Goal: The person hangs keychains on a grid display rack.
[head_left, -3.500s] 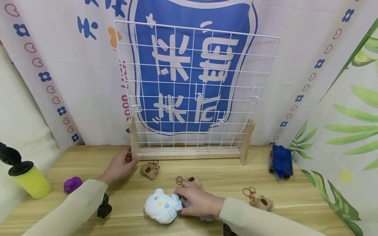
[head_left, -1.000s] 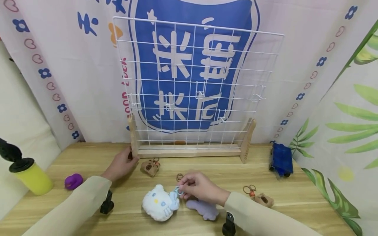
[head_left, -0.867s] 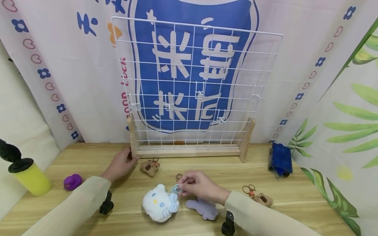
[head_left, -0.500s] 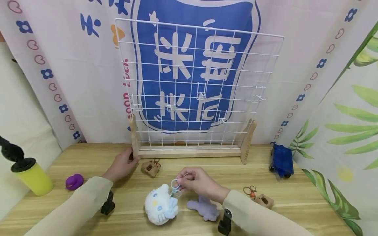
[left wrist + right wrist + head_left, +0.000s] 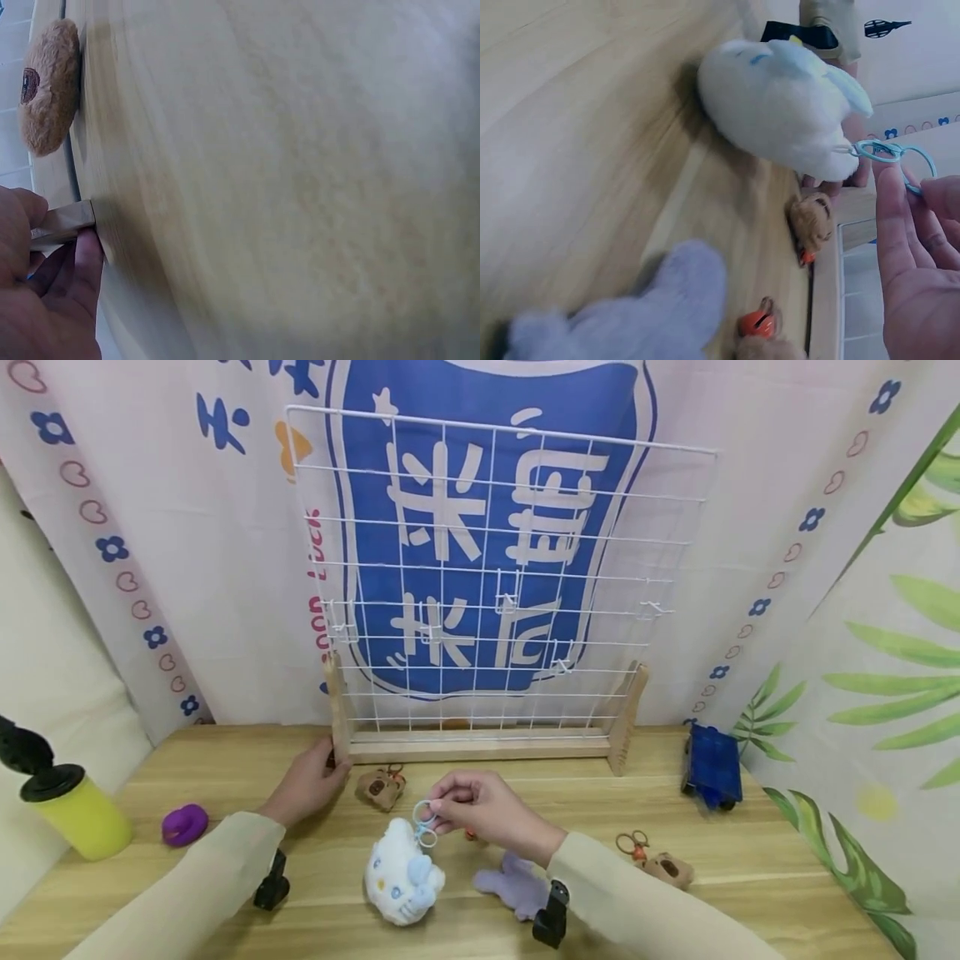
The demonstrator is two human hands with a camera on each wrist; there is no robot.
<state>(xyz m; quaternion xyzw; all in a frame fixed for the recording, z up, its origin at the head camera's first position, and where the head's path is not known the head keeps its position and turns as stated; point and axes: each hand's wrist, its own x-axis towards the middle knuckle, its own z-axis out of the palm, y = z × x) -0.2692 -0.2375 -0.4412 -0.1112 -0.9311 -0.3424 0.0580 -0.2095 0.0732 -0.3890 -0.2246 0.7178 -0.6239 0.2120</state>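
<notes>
My right hand (image 5: 487, 814) pinches the light-blue key ring (image 5: 424, 812) of a white plush keychain (image 5: 401, 881) with a blue bow. In the right wrist view the plush (image 5: 772, 112) leans away from the fingertips, tilted; whether it still touches the table I cannot tell. At the rack's left end, my left hand (image 5: 306, 781) grips the wooden foot. The left wrist view shows thumb and fingers around this wooden foot (image 5: 69, 217). The white wire grid rack (image 5: 480, 752) stands upright with several clear hooks on it.
A brown plush keychain (image 5: 381, 788) lies by the rack's left foot, another (image 5: 666, 868) at the right; a third is mostly behind my right hand. A purple plush (image 5: 513, 887), purple toy (image 5: 184, 824), yellow bottle (image 5: 78, 818) and blue toy cart (image 5: 712, 768) stand around.
My right hand has taken the blue ring and moved left and toward the rack. The white plush has turned and tipped with it, and the purple plush is uncovered. My left hand stays put.
</notes>
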